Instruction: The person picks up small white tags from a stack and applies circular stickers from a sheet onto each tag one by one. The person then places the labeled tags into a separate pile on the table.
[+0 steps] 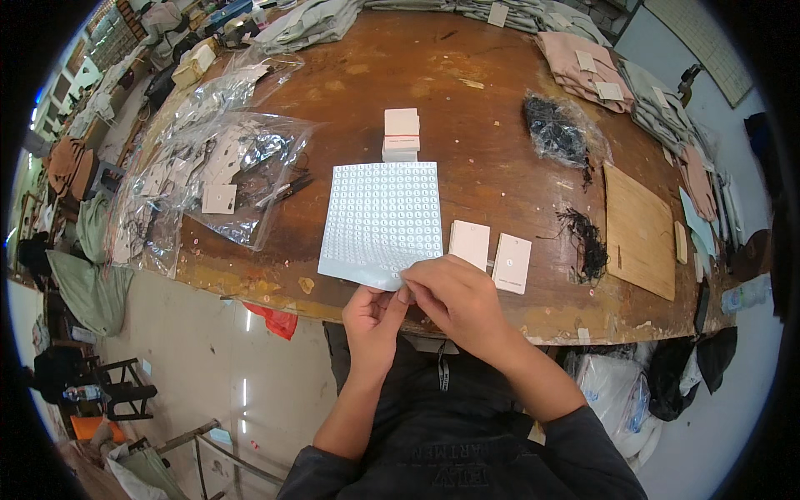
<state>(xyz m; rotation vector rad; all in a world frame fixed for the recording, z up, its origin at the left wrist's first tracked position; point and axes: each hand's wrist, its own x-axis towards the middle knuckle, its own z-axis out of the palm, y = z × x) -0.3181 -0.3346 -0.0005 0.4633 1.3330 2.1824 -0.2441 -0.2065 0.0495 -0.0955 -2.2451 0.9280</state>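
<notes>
A sheet of small round stickers [386, 212], each marked with a letter, lies before me with its near edge lifted and curled. My left hand [375, 315] pinches that near edge between thumb and fingers. At the sheet's near right corner, the fingertips of my right hand [459, 297] meet my left thumb; whether a sticker is between them is hidden. Right of the sheet lie a stack of pale card tags [470, 242] and another stack of tags [512, 262], whose top tag bears a round sticker. Beyond the sheet stands a banded stack of tags [400, 128].
Clear plastic bags [250, 147] of strung tags lie at left, with thread snips [290, 187] beside them. To the right are a bag of black cords [556, 131], loose black cords [587, 244] and a wooden board [637, 231]. Folded pink garments [578, 62] line the far edge.
</notes>
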